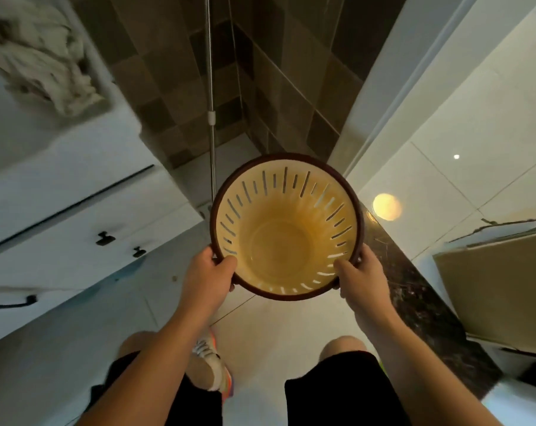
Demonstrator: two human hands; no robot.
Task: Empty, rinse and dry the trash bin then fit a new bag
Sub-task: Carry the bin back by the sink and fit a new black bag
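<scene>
Head view looks straight down into an empty slotted trash bin [286,229], held level over the tiled floor [291,321] between the knees. Left hand [210,272] and right hand [360,276] each clamp the dark rim [251,167], thumbs hooked inside, probably so the bin stays upright while carried. No bag lines it. A crumpled cloth [42,53] lies on the white worktop [30,133] to the left; a thin metal pole [212,118] stands just beyond the bin.

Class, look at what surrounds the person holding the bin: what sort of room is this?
Probably a home bathroom: dark wall tiles, glossy pale floor tiles, and a white cabinet with a crumpled cloth on top.
</scene>
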